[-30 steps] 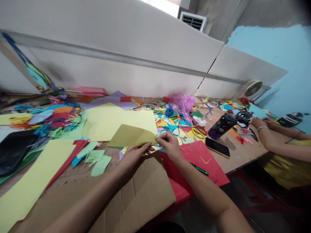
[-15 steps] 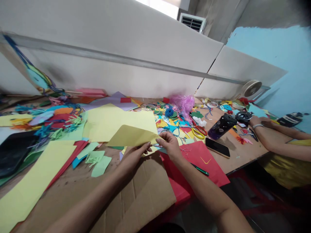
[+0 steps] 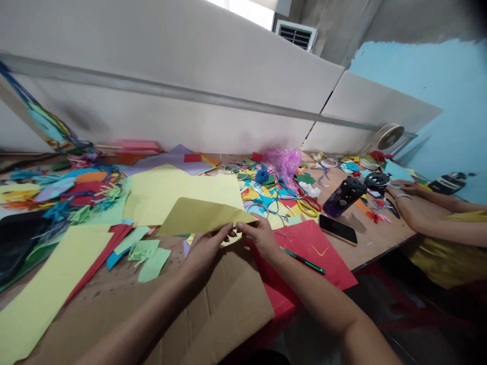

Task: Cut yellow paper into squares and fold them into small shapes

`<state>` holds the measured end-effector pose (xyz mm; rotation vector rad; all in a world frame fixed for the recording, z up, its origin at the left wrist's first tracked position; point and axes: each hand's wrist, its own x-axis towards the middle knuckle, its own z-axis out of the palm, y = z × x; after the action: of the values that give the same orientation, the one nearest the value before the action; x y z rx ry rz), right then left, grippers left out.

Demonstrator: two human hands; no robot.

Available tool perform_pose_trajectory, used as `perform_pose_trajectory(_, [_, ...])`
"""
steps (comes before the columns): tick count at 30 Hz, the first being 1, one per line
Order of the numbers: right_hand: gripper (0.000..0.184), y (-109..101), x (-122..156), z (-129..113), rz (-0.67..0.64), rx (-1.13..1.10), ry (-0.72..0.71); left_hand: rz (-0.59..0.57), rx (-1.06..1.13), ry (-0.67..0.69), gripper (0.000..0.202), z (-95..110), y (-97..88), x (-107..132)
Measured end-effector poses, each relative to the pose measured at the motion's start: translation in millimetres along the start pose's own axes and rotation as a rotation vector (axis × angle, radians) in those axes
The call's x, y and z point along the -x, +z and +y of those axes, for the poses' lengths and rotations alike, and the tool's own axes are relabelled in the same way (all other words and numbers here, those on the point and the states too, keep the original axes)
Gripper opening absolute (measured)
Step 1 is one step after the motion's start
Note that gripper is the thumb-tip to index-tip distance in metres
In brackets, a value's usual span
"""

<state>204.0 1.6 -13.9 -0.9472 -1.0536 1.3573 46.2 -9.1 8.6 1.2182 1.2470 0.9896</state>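
A piece of yellow paper (image 3: 201, 217) is held up above the table between both hands. My left hand (image 3: 213, 241) pinches its lower edge with thumb and fingers. My right hand (image 3: 258, 233) is closed on the paper's right end, its thumb close to the left thumb. Behind the held piece lie larger pale yellow sheets (image 3: 182, 187). Beneath my forearms is a sheet of brown cardboard (image 3: 224, 304). Red paper (image 3: 304, 238) with a green-and-black pen (image 3: 304, 261) on it lies beside my right forearm.
Scissors with red and yellow handles (image 3: 309, 205), a phone (image 3: 338, 229) and a dark bottle (image 3: 344, 195) stand or lie to the right. Paper scraps, blue yarn (image 3: 262, 176) and pink plastic (image 3: 283, 165) crowd the back. Another person's arms (image 3: 422, 213) rest at the far right.
My right hand has shifted slightly left and down along the paper, bringing the thumbs closer together. The view has turned a little, so everything sits slightly further left.
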Motion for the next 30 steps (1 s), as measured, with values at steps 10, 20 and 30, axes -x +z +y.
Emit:
perform_pose_trajectory(10, [0.024, -8, -4, -16, 0.126, 0.041, -0.064, 0.075, -0.044, -0.024, 0.045, 3, -9.5, -5])
perform_pose_trajectory(20, [0.021, -22, -14, -14, 0.225, 0.016, -0.146, 0.086, 0.108, 0.001, 0.049, -7, -19.4, -17])
perform_pose_trajectory(30, [0.032, -15, -11, -13, -0.043, 0.131, -0.019, -0.274, -0.125, -0.047, 0.045, -6, -22.3, -18])
